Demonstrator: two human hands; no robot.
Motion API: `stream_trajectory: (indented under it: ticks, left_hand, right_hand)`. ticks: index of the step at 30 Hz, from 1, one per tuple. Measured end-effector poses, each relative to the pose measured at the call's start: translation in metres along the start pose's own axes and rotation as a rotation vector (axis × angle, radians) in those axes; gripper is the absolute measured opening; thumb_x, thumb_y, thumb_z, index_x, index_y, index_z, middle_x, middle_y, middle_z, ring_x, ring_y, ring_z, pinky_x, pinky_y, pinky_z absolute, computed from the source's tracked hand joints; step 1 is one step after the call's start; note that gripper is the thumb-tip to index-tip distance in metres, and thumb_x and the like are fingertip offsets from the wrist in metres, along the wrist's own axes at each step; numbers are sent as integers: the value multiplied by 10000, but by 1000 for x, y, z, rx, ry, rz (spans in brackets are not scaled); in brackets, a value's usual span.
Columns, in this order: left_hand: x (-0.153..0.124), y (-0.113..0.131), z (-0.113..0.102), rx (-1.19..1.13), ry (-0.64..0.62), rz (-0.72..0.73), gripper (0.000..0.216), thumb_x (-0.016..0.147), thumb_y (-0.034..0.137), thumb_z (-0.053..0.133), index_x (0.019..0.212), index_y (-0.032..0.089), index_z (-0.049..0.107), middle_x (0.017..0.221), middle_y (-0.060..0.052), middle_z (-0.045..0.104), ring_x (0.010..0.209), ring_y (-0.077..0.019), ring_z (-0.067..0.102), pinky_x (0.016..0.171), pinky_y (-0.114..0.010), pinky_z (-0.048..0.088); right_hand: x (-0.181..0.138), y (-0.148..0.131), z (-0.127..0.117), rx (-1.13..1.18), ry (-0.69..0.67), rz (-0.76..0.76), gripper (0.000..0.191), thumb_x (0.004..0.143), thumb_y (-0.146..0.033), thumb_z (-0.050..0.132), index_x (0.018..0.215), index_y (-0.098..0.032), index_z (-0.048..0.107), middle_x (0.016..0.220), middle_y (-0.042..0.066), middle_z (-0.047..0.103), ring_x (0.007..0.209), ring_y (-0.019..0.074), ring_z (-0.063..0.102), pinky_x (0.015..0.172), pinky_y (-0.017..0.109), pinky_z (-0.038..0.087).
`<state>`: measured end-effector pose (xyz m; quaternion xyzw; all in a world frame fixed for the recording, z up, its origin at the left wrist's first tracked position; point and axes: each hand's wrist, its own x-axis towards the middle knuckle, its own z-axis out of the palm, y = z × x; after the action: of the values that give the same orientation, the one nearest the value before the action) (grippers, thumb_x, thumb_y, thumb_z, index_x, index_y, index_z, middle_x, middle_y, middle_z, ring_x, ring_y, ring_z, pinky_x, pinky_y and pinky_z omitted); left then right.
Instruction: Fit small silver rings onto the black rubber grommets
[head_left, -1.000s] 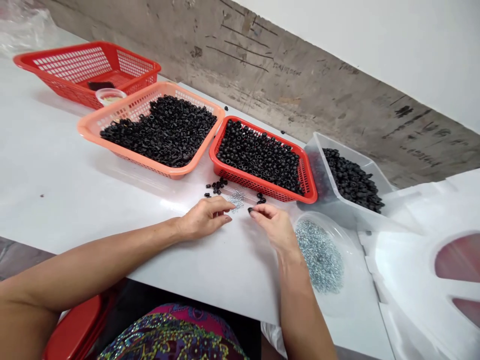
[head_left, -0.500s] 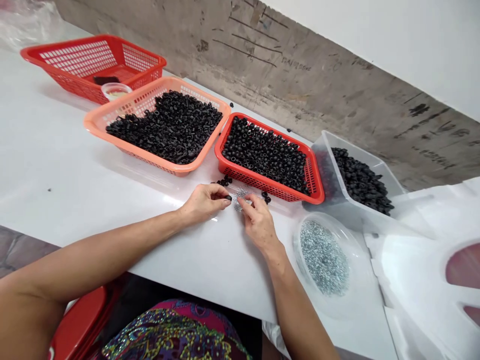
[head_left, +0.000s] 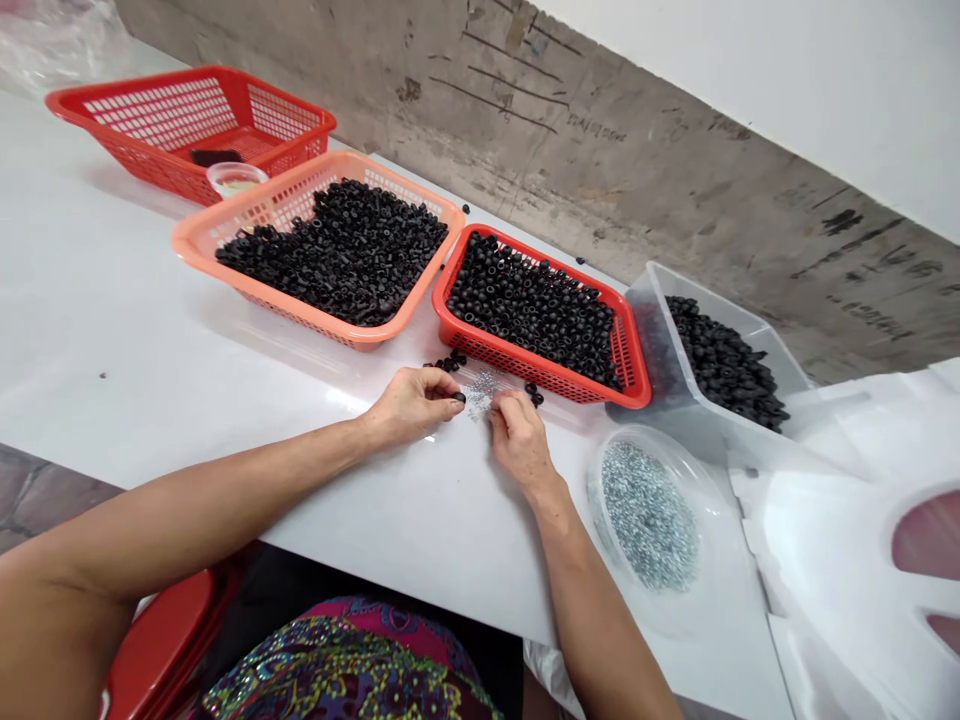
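Note:
My left hand (head_left: pixel 411 404) rests on the white table (head_left: pixel 150 330), its fingers pinched on a small black ring at the fingertips. My right hand (head_left: pixel 517 440) is curled right beside it, fingertips pressed down at a little heap of tiny silver parts (head_left: pixel 480 385); what they pinch is too small to make out. A few loose black rings (head_left: pixel 448 362) lie just beyond the hands, with two more (head_left: pixel 534 394) by the right hand.
An orange basket (head_left: pixel 225 215) and a red basket (head_left: pixel 634 375) hold black rings. A clear tub (head_left: pixel 652 290) of black rings stands at right. A clear bowl (head_left: pixel 600 480) holds silver parts. Another red basket (head_left: pixel 75 100) sits far left; white foam (head_left: pixel 825 560) lies right.
My right hand slid left from the two loose rings onto the silver heap and curled its fingers. The left hand stayed put. The view shifted slightly.

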<state>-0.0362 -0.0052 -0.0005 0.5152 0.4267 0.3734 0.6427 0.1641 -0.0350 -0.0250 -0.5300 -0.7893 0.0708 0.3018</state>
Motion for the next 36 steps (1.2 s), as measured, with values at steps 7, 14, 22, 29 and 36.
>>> stream_trajectory:
  ticks: [7, 14, 22, 29, 36]
  left_hand:
    - [0, -1, -1, 16, -21, -23, 229, 634, 276, 708, 778, 124, 615, 604, 13, 587, 542, -97, 512, 505, -230, 386]
    - [0, -2, 0, 17, -30, -25, 180, 663, 245, 697, 767, 128, 609, 581, 16, 585, 523, -92, 513, 495, -227, 388]
    - [-1, 0, 0, 14, -44, -47, 166, 677, 236, 700, 766, 133, 605, 575, 13, 601, 514, -96, 550, 485, -221, 414]
    - [-1, -1, 0, -65, -61, -65, 196, 674, 223, 722, 782, 122, 595, 578, 0, 623, 528, -110, 592, 501, -233, 455]
    - [0, -6, 1, -190, -71, -76, 279, 650, 209, 764, 841, 118, 583, 615, 6, 632, 516, -110, 614, 477, -227, 460]
  right_hand:
    - [-5, -5, -14, 120, 61, 44, 167, 914, -208, 437, 918, -197, 604, 897, 83, 617, 866, 204, 583, 795, 356, 489]
    - [-7, -1, -9, 190, 1, 141, 249, 909, -282, 474, 1058, -196, 655, 1005, 93, 680, 929, 211, 631, 847, 384, 509]
    - [-14, 6, -40, -12, -88, 387, 223, 818, -257, 510, 923, -188, 694, 846, 74, 683, 795, 223, 627, 757, 368, 492]
    - [-17, -5, -52, -28, -441, 354, 141, 772, -164, 551, 840, -198, 670, 822, 41, 670, 727, 181, 595, 690, 305, 452]
    - [-19, -5, -45, -37, -452, 229, 191, 801, -98, 505, 784, -204, 663, 798, 40, 632, 759, 179, 585, 749, 321, 456]
